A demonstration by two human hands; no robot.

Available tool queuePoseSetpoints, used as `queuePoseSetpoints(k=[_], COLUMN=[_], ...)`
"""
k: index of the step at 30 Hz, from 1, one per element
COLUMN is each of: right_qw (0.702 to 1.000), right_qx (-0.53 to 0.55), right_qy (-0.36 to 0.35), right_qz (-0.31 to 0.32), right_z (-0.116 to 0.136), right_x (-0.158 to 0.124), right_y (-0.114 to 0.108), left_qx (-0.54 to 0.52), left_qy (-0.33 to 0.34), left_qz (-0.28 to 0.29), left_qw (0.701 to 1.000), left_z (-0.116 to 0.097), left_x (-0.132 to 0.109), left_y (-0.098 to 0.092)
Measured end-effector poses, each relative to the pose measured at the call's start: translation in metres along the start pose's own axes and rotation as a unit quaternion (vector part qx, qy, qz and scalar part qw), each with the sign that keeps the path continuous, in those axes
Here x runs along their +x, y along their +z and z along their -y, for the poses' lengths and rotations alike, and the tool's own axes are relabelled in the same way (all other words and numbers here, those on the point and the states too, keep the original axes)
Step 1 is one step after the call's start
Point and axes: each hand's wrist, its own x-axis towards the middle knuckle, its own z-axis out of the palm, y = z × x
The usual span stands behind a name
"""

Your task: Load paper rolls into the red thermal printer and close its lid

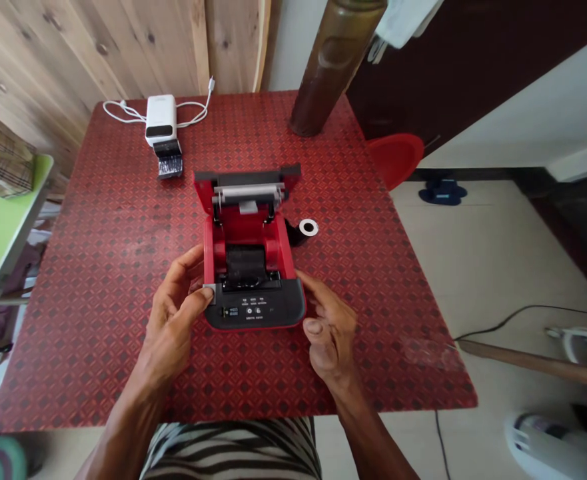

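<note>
A red and black label printer (254, 303) rests on the red patterned table (123, 267) with its lid raised. Inside its red bay lies a dark roll (246, 265). My left hand (176, 317) grips the printer's left side, its thumb on the front left corner of the black panel. At the right side, my right hand (330, 327) has its fingers against the casing near the front corner, thumb bent. Behind the printer's right side sits a white ring-shaped roll end (308, 227) with dark material beside it.
A white device (161, 120) with a cable and a dark strip stands at the back left. A tall brown bottle (328, 67) is at the back right. Beyond the right edge is a red stool (398, 157); a green surface (3, 233) is at left.
</note>
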Motion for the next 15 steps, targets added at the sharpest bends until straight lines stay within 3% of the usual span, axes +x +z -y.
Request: queuePoseSetpoints(k=[8,13,15], right_qw=[1.0,0.988,0.971], right_qx=[-0.018,-0.142,-0.202], right_qy=[0.009,-0.05,-0.125], right_qz=[0.002,-0.044,0.022], right_z=[0.003,0.046,0.067], right_x=[0.001,0.04,0.066], right_y=[-0.001,-0.016,-0.014], left_qx=[-0.015,-0.002,-0.003], left_qy=[0.014,0.014,0.023], left_qz=[0.018,0.042,0.05], left_qw=[1.0,0.999,0.998], left_z=[0.011,0.014,0.016], left_x=[0.001,0.004,0.005], left_y=[-0.006,-0.013,-0.015])
